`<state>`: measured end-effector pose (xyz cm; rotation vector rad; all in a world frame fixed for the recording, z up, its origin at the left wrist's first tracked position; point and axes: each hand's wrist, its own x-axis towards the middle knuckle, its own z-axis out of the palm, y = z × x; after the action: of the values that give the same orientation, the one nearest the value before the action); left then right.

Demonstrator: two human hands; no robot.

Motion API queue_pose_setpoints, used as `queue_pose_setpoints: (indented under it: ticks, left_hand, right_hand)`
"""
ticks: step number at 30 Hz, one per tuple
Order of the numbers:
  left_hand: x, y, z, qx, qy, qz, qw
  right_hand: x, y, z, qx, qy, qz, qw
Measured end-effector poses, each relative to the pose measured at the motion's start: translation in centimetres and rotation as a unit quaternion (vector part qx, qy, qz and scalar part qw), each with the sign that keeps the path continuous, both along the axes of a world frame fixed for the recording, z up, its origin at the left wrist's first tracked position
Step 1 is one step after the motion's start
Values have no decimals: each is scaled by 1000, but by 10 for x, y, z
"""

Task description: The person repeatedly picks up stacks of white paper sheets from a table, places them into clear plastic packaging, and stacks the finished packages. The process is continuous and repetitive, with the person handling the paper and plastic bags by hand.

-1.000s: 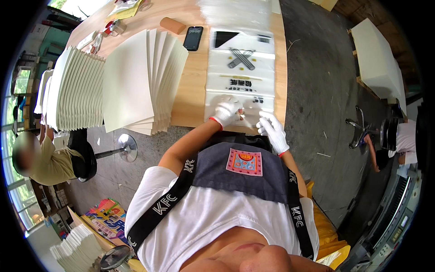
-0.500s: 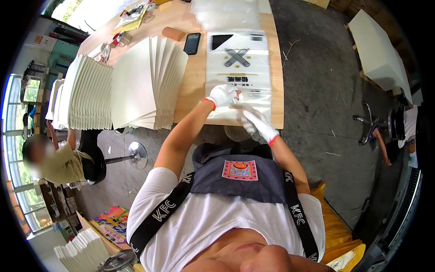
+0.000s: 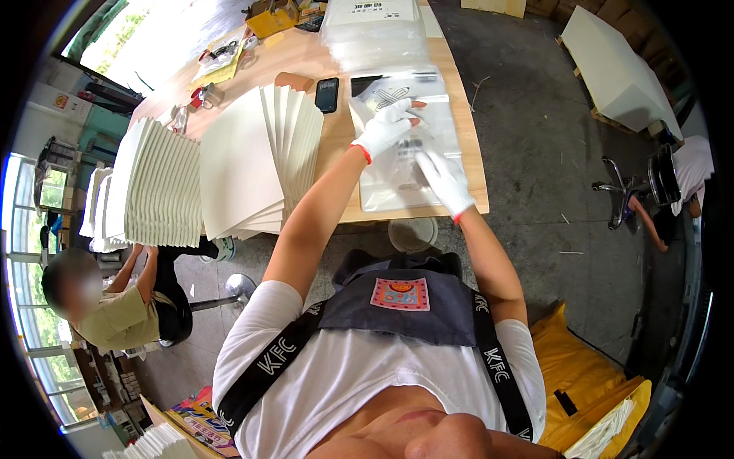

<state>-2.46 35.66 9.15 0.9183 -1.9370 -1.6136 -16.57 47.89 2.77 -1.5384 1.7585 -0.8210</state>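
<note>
Rightward, bare table (image 3: 466,138) borders the plastic bag (image 3: 390,193) under left hand (image 3: 384,130) and right hand (image 3: 446,183), both grips unclear.

black phone (image 3: 326,96) | orange-brown block (image 3: 294,82) beside it | round bucket (image 3: 413,236) | wheeled chair (image 3: 664,174) | yellow sack (image 3: 573,363)

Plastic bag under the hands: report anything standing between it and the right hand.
Nothing visible does: the right hand is directly over the plastic bag, and the phone lies off to the left.
</note>
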Motion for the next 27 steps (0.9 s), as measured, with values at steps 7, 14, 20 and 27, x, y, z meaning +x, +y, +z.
queue_pose_setpoints:
  ticks: [7,14,20,27]
  left_hand:
    - [2,35,3,-295,-94,41,950]
    - [143,131,12,-523,-105,216,818]
    - [241,185,-22,-454,-305,303,780]
    - [259,184,-30,-472,-278,297,782]
  right_hand:
    - [14,-48,-64,-37,306,183,933]
    - [23,2,138,88,256,197,942]
    - [166,-26,57,28,-89,247,964]
    - [255,-50,66,147,-50,211,965]
